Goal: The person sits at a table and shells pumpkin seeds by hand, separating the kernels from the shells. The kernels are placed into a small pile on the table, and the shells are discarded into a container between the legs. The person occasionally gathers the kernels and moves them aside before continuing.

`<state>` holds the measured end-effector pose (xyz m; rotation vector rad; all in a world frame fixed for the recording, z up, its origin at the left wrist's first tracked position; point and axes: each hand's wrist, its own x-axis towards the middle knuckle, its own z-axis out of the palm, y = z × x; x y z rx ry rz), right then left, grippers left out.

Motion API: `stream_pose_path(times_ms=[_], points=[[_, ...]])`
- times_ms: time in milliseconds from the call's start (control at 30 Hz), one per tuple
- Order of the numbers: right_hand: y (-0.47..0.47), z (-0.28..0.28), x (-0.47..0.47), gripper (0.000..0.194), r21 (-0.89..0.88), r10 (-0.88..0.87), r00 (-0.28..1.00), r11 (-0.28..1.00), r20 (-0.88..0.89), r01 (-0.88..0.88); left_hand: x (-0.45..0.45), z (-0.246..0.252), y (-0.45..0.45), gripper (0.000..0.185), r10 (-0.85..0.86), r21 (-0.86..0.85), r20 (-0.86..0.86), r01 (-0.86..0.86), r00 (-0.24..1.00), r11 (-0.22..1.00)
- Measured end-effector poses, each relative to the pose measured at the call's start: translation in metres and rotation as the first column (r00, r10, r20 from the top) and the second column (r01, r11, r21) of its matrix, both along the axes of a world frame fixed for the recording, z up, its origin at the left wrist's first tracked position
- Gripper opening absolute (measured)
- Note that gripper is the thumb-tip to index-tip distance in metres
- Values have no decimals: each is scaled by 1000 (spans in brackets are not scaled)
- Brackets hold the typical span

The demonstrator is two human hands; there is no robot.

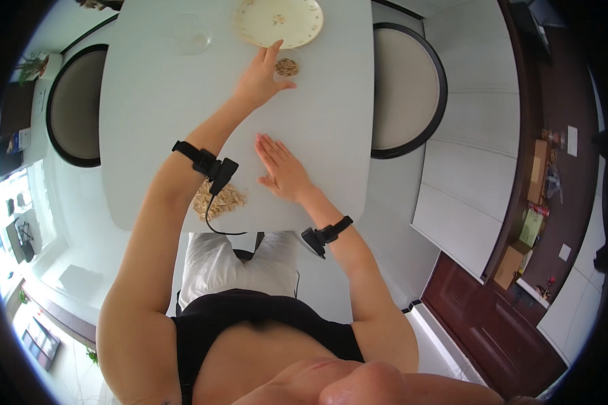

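Note:
My left hand [263,76] reaches far over the white table, thumb and fingers spread around the near-left side of a small clear bowl [298,56]. Whether it touches the bowl cannot be made out. Small brown pieces [287,67], like seeds or kernels, lie in that bowl. Just beyond the fingertips is a cream oval plate [256,28] with a floral pattern. My right hand [282,169] is stretched out low over the table, holding nothing, its fingers together and thumb apart. To its left lies a heap of pale dry husks [222,200], partly hidden by my left forearm.
A clear glass dish [196,44] stands at the table's far left. Round-backed chairs flank the table [152,101], one at left [76,106] and one at right [408,91]. A black cable [209,215] hangs from my left wrist device past the near edge.

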<state>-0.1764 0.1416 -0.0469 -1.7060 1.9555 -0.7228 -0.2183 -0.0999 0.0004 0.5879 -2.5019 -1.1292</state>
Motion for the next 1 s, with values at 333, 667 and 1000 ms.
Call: stream_pose_path(times_ms=[333,667,1000], points=[[19,-7,-136,84,-8,-483,763,847,-429,531,136,-54,-176,61,334,-357,-23,-320,942,877],[-127,-13,-41,79,-96,-270,927,962,-260,254,128,-68,-82,66,30,-393,111,16,993,919],[-142,15,-9,74,-50,156,987,987,42,-154,243,-45,-132,53,-128,204,-128,153,983,967]])
